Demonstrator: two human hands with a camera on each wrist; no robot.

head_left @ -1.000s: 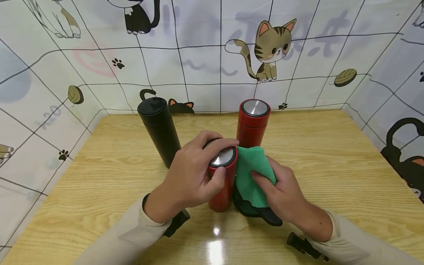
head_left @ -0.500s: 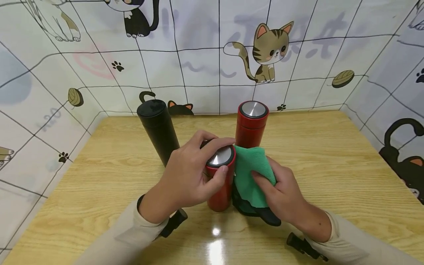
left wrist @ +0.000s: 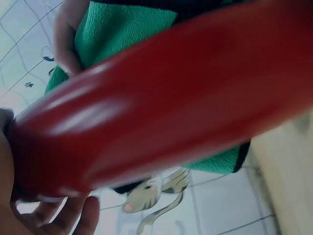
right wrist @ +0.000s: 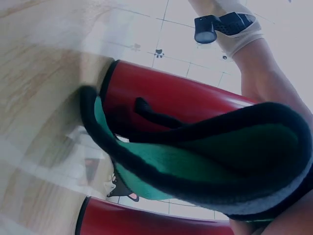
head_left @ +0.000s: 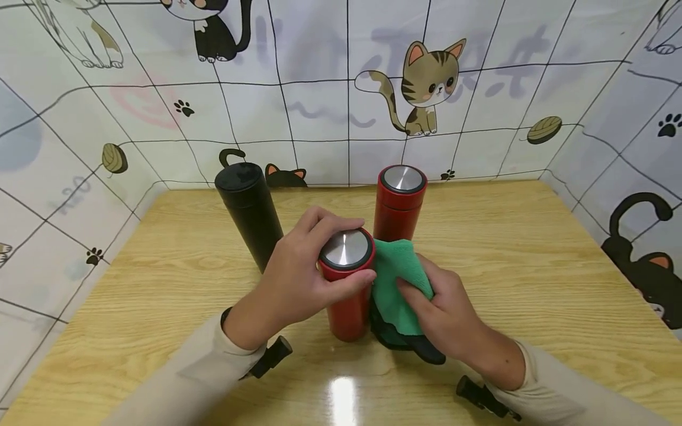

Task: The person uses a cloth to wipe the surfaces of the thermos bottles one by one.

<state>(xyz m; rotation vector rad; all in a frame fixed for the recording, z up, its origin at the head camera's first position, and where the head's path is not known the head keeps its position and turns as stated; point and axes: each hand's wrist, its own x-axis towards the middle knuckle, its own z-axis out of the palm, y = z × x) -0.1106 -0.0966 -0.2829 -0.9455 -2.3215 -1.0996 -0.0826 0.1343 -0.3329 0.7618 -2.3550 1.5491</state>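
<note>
A red thermos bottle (head_left: 348, 310) with a silver-topped lid (head_left: 347, 249) stands near the middle of the table. My left hand (head_left: 298, 275) grips it round the top, thumb across the near side and fingers behind the lid. In the left wrist view the bottle's red body (left wrist: 156, 103) fills most of the picture. My right hand (head_left: 450, 310) pinches a green cloth (head_left: 396, 284) with black edging, held against the bottle's right side. In the right wrist view the folded cloth (right wrist: 161, 166) hangs beside the bottle (right wrist: 171, 93).
Behind the cloth a second red thermos (head_left: 401, 204) stands upright. A black bottle (head_left: 247, 207) stands to the left, partly hidden by my left hand. The wooden table (head_left: 506, 248) ends at a cat-patterned wall covering (head_left: 319, 106).
My left hand's fingers have shifted on the lid, showing more of its silver top. The bottle seems slightly turned or tilted. My right hand stays with the cloth against it.
</note>
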